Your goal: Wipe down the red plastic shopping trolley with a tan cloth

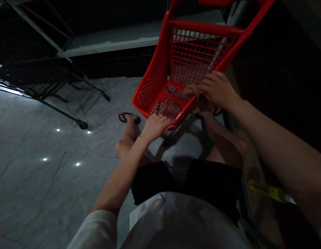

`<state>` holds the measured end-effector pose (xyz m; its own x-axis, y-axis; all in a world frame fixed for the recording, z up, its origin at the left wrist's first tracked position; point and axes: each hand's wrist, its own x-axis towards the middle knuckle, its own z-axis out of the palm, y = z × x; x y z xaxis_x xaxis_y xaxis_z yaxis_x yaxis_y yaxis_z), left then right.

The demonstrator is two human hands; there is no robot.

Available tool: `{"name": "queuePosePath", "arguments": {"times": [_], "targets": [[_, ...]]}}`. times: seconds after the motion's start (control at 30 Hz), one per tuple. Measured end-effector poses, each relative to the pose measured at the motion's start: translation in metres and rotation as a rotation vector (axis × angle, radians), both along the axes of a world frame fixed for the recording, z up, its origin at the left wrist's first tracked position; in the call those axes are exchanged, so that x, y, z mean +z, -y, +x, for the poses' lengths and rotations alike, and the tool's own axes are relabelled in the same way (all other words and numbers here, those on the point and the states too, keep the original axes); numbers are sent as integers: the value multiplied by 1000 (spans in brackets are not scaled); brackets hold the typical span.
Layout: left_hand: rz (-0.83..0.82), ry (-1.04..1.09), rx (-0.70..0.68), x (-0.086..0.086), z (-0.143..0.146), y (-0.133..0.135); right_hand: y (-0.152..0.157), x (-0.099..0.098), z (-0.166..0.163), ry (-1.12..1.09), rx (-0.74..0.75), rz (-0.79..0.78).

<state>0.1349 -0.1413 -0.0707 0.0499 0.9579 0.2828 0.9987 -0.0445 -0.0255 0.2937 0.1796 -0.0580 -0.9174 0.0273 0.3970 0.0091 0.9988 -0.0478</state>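
In front of me stands a red plastic shopping cart (153, 76) with grid-patterned walls and an open basket. My left hand (156, 125) is closed over the rim at its near end, fingers curled inward. At the right-hand rim, my right hand (219, 88) is closed on a tan, crumpled cloth (190, 90). The cloth lies against the rim near the corner and partly hangs outside. No goods show in the basket. The cart's handle end is at the top, partly cut off by the frame.
A dark wire cart (59, 79) with caster wheels stands to the left. Behind the red cart runs a grey metal shelf (113, 45). A yellow bottle (266, 190) lies to my right, beside my forearm. My feet are on grey floor tiles (46, 186), either side of the cart. The light is dim.
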Motion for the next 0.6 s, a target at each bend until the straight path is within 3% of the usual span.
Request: {"name": "queuePosePath", "arguments": {"times": [0.07, 0.13, 0.27, 0.37, 0.43, 0.5, 0.6], "targets": [[33, -16, 6, -1, 3, 3, -16, -4, -1, -80, -61, -15], [51, -31, 22, -2, 6, 4, -10, -15, -8, -234, -141, -83], [23, -20, 64, -3, 12, -2, 62, -45, -16, -442, -242, -223], [9, -29, 85, -3, 14, -3, 126, -57, -10, -425, -154, -220], [13, -43, 80, -2, 14, 0, 147, -57, -5, -367, -96, -185], [14, -49, 58, 0, 14, 5, 141, -49, -2, -279, 21, -126], [18, -63, 14, 2, 16, 19, 96, -28, -2, -142, 225, -60]]}}
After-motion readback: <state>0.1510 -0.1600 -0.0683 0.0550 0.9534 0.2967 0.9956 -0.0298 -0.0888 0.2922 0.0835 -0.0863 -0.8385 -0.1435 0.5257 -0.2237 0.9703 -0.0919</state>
